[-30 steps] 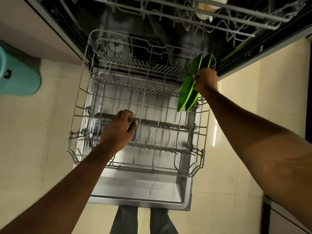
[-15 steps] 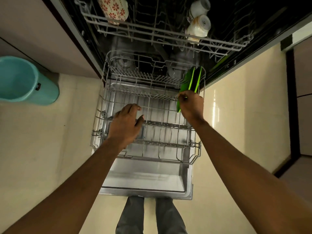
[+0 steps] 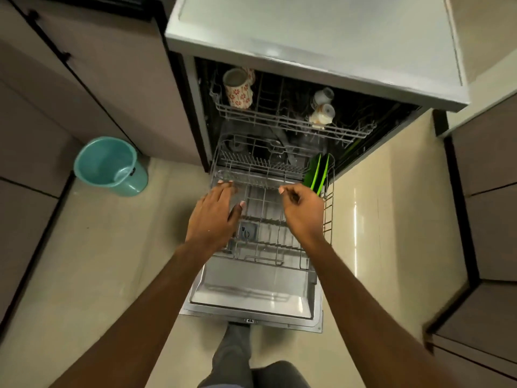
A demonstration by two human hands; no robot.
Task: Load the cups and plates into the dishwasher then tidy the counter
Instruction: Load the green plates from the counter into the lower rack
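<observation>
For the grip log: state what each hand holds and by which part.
Nothing is held. The left hand is open over the lower rack; the right hand is loosely curled and empty. The green plates stand racked.

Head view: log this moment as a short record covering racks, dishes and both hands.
Upper rack: partly out; floral mug at left, two pale cups at right
Lower rack: out over the open door; two green plates on edge, far right corner
Left hand: fingers straight, over the rack's left side, empty
Right hand: loosely curled, empty, near the plates
Nearby: teal bucket, left of the racks
</observation>
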